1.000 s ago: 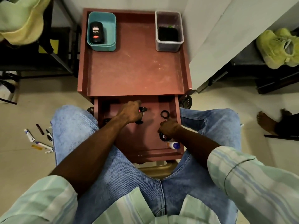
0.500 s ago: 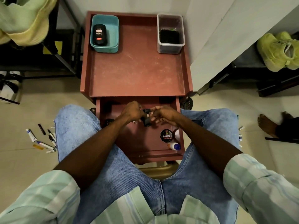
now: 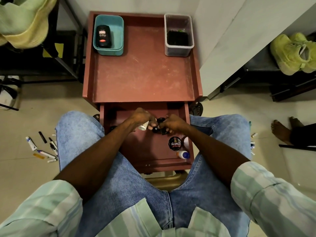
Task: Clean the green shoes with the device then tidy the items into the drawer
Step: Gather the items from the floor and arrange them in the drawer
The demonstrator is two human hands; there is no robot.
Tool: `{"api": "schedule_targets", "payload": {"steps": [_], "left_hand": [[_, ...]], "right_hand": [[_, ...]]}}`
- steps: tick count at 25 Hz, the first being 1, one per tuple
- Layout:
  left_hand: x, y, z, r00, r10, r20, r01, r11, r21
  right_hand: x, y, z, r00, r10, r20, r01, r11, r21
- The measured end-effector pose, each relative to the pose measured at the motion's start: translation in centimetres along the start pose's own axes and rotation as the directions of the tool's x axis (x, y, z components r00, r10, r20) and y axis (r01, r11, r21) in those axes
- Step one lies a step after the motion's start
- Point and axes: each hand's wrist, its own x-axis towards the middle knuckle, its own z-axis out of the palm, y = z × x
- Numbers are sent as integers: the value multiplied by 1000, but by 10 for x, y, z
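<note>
The red cabinet's drawer [image 3: 186, 164] is pulled open between my knees. Both hands meet over its far half. My left hand [image 3: 142, 117] grips a small white bottle [image 3: 143, 126]. My right hand [image 3: 172, 124] is closed on a small black device [image 3: 159, 128], partly hidden by the fingers. A round black Cherry polish tin [image 3: 174, 143], a white container [image 3: 186, 141] and a white bottle with a blue cap [image 3: 183, 154] lie at the drawer's right side. The green shoes [image 3: 294, 53] rest on a dark shelf at the far right.
The red cabinet top [image 3: 142, 74] holds a teal tub [image 3: 109, 48] with a black bottle and a clear box [image 3: 178, 50] with a dark item. Tubes and pens [image 3: 42, 147] litter the floor on the left. Another person's bare feet [image 3: 282, 130] are at the right.
My right hand left the polish tin and moved up-left to join my left hand on the black device. A white bottle now shows in my left hand.
</note>
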Motion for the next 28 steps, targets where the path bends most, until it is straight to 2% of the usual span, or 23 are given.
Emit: {"api": "schedule_targets", "payload": {"steps": [2,4,6,8,14,18,21,24,28], "left_hand": [[3,1,-1,998,24,-62,-28,997,-66],[6,1,-4,994,34,-101,-44,995,-95],[7,1,-5,993,43,-111,-54,993,-104],[8,-1,-4,993,47,-112,-59,993,-98],[10,0,-4,992,48,-117,-63,989,-133],[12,-1,-5,990,63,-127,-75,993,-92],[13,-1,-5,989,69,-130,-80,993,-87],[12,0,-5,990,67,-127,-77,994,-82],[12,-1,-5,989,65,-129,-74,995,-68]], "right_hand": [[4,6,-1,999,-18,-41,14,995,-102],[4,11,-3,989,-94,-116,53,946,-319],[5,15,-4,958,-219,-183,63,788,-613],[8,21,-1,934,-305,-185,55,636,-770],[16,27,9,977,-156,-146,-39,540,-841],[22,27,10,967,-192,-169,-40,539,-841],[23,26,7,962,-263,-72,39,395,-918],[21,31,8,973,-229,-26,44,296,-954],[22,33,8,994,-112,12,48,325,-944]]}}
